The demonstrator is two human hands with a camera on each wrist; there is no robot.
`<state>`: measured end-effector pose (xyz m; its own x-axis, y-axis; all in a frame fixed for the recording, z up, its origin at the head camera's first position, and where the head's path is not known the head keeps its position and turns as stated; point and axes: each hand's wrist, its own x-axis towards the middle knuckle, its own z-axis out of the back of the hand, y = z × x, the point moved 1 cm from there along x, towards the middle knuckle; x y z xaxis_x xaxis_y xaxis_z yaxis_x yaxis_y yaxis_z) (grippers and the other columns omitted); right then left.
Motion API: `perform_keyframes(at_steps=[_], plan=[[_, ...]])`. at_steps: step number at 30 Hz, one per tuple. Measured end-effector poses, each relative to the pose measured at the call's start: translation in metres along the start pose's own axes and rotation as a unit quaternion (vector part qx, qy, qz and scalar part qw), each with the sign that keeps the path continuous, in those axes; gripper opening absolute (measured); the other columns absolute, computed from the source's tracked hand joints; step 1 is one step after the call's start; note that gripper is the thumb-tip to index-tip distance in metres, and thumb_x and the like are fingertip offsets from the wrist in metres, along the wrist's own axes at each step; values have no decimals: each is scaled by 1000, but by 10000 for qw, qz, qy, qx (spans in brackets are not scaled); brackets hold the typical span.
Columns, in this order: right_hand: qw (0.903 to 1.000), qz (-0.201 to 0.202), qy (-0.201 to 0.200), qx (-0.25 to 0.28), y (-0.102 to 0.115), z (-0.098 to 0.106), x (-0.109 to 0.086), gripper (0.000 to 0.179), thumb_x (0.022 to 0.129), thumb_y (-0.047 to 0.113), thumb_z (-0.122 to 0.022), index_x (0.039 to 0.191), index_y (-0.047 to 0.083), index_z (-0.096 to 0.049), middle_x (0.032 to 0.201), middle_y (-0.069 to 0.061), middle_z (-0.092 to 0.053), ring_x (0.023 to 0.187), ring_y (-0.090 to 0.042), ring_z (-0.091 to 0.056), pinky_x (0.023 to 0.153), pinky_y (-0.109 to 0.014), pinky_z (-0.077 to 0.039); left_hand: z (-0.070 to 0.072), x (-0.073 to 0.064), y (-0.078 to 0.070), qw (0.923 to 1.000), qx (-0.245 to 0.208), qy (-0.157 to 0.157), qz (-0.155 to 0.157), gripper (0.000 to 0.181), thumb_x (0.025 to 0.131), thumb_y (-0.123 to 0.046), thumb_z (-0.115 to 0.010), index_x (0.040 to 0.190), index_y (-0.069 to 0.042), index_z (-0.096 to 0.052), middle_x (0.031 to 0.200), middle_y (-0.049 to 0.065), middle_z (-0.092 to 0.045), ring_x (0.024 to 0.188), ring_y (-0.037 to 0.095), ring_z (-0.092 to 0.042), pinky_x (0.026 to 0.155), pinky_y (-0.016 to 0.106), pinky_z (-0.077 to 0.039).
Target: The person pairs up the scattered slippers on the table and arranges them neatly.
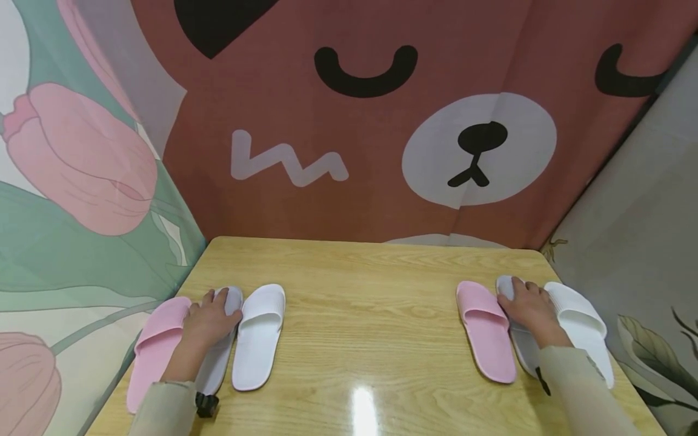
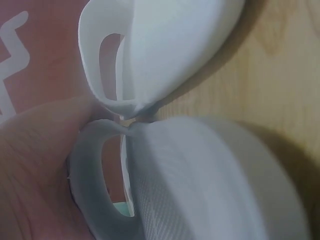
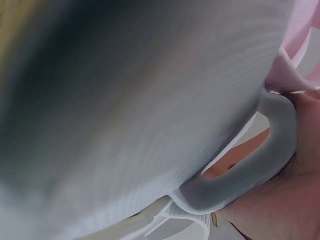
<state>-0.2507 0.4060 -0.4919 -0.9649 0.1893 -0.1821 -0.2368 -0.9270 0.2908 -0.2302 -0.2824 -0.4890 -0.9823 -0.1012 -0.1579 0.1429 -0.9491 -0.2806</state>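
On the left, my left hand (image 1: pixel 207 321) grips a grey slipper (image 1: pixel 214 366) over its strap, thumb on the side toward the white slipper (image 1: pixel 255 357). A pink slipper (image 1: pixel 151 363) lies at its other side, partly behind the hand and forearm. My right hand (image 1: pixel 530 307) holds the other grey slipper (image 1: pixel 523 348) across the strap, between a pink slipper (image 1: pixel 491 348) and a white slipper (image 1: pixel 589 333). Close up in the left wrist view, the grey strap (image 2: pixel 87 175) meets the palm. The right wrist view shows the grey strap (image 3: pixel 250 170) against that hand.
All the slippers lie toes away from me on a wooden table (image 1: pixel 371 315), one group near each side edge. Behind it hangs a red-brown bear-print curtain (image 1: pixel 371 200). Floral cloth (image 1: pixel 98 260) flanks the left, pale cloth (image 1: pixel 643 242) the right. A small black object (image 1: pixel 206 404) sits by my left wrist.
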Motion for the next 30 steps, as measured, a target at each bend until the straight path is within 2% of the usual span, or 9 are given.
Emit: perform_keyframes(at_steps=[5,9,17,30], plan=[[9999,79,-105,-58,-1,-1,1,80,101,40,-50,151,-15,-19,144,-47,-17,133,-67,-14,110,-74,-16,0,0,-1,10000,-32,-53,-7,77,96,-42,-54,154,3,-31,154,39,-23,131,69,-26,102,79,-25],[9996,150,-218,-67,-1,-1,2,79,101,38,-51,150,-16,-22,142,-48,-19,131,-66,-17,108,-73,-20,1,0,-2,10000,-22,-90,-27,76,96,-41,-54,153,4,-31,152,40,-25,131,69,-27,102,79,-25],[9993,143,-340,-66,0,1,2,86,97,41,-53,147,-22,-21,137,-49,-21,125,-66,-22,103,-73,-28,2,-2,-2,9999,9,-131,-16,75,97,-40,-54,153,5,-31,150,40,-28,128,68,-31,100,79,-29],[9988,250,-393,-176,-1,-1,3,81,96,38,-53,140,-25,-26,134,-51,-23,121,-66,-24,103,-73,-27,1,-4,-3,9993,80,-321,-157,73,97,-39,-54,152,5,-34,148,40,-31,123,68,-37,96,78,-34]])
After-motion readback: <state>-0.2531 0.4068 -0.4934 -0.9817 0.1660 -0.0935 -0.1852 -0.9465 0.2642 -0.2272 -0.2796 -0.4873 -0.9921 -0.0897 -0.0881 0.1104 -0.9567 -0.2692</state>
